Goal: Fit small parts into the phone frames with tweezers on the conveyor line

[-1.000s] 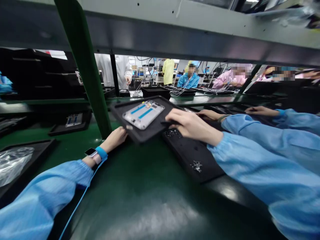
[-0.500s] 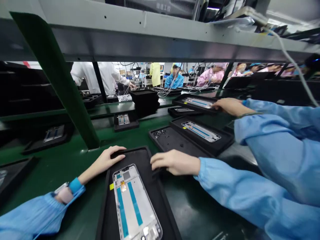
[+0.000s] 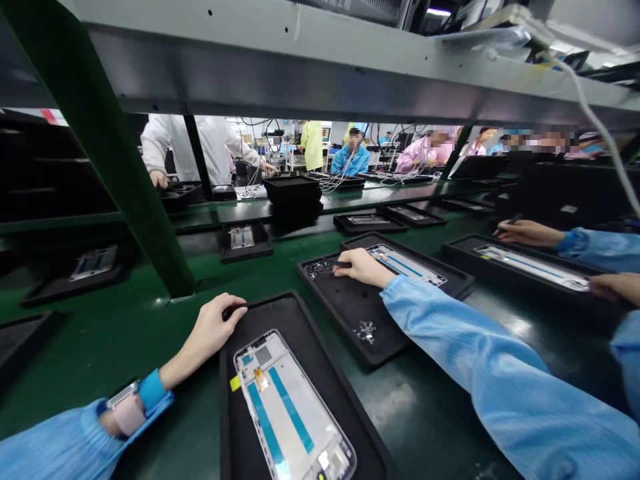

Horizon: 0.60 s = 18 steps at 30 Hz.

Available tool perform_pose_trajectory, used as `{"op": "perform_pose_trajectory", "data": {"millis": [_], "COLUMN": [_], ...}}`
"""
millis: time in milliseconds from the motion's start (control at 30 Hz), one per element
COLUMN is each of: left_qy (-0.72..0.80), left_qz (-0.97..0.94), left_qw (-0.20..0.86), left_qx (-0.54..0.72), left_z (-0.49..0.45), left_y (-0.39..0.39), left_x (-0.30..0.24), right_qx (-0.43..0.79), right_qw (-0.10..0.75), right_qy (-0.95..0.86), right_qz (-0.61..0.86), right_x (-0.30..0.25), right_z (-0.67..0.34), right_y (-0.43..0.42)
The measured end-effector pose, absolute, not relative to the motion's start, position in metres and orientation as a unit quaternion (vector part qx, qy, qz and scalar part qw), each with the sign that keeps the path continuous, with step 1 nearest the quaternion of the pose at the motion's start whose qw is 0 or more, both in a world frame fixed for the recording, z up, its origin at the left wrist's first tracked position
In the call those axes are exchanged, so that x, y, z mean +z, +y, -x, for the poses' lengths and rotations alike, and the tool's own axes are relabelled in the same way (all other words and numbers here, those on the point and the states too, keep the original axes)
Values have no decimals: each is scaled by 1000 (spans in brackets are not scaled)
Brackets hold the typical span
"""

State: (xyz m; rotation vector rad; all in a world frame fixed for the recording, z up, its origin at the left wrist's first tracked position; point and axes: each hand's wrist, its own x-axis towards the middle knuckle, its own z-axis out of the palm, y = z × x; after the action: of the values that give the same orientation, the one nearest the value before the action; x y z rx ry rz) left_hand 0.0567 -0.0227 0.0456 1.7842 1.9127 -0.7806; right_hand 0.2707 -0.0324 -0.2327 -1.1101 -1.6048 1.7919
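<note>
On a green bench, a silver, blue-striped frame lies in a tray; left hand pinches its corner, right hand something dark above a parts tray.

The left arm comes from the lower left, its wrist almost straight, and the left hand has fingers bent, the thumb close below them. The right arm extends further forward; the right hand faces down, with fingertips gathered in a pinch.
</note>
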Motion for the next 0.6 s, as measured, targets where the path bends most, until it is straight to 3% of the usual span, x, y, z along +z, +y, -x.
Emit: {"op": "perform_pose_trajectory", "data": {"millis": [400,600], "left_qy": [681,644], "left_qz": [-643,-712], "left_qw": [216,165], "left_qx": [-274,-228], "left_z": [-54,-85], "left_y": [-22,-17], "left_x": [45,52], "right_qx": [605,589], "right_qw": [286,324], "right_qy": [-646,-647], "right_qz": [368,360], "right_x": [-238,-192], "right_z": [-264,-269], "right_y": [-39,-22]}}
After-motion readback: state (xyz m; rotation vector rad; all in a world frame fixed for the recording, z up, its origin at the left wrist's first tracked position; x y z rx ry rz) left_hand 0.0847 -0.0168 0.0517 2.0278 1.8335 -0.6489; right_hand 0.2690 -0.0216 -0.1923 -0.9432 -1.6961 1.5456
